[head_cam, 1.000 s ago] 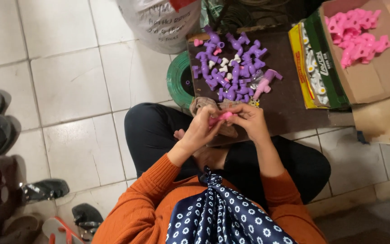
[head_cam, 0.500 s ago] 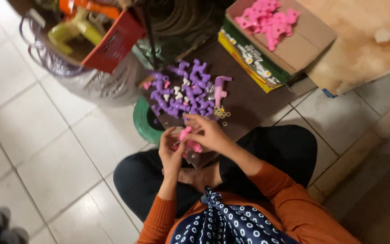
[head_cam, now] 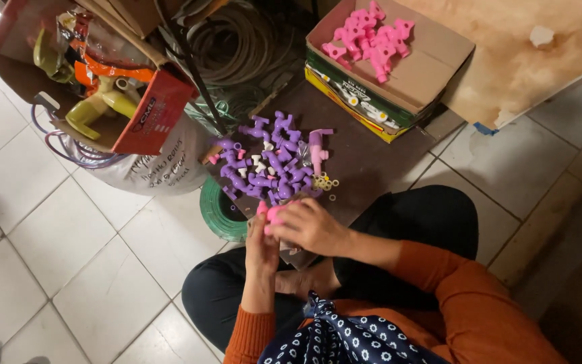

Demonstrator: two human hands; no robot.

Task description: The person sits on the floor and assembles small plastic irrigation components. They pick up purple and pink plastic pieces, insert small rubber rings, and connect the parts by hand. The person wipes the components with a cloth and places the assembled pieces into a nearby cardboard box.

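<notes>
Two hands, the left hand (head_cam: pixel 262 248) and the right hand (head_cam: pixel 312 227), meet on one pink fitting (head_cam: pixel 274 214). One heap of purple fittings (head_cam: pixel 267 162) lies on the dark board (head_cam: pixel 372 158), perhaps twenty pieces, too tangled to count. Five or so small yellowish rings (head_cam: pixel 325 182) lie beside it. One open cardboard box (head_cam: pixel 432 64) holds roughly a dozen pink fittings (head_cam: pixel 368 37).

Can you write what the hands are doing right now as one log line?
left hand: holds pink part | right hand: on same part | purple parts pile: on brown board
</notes>
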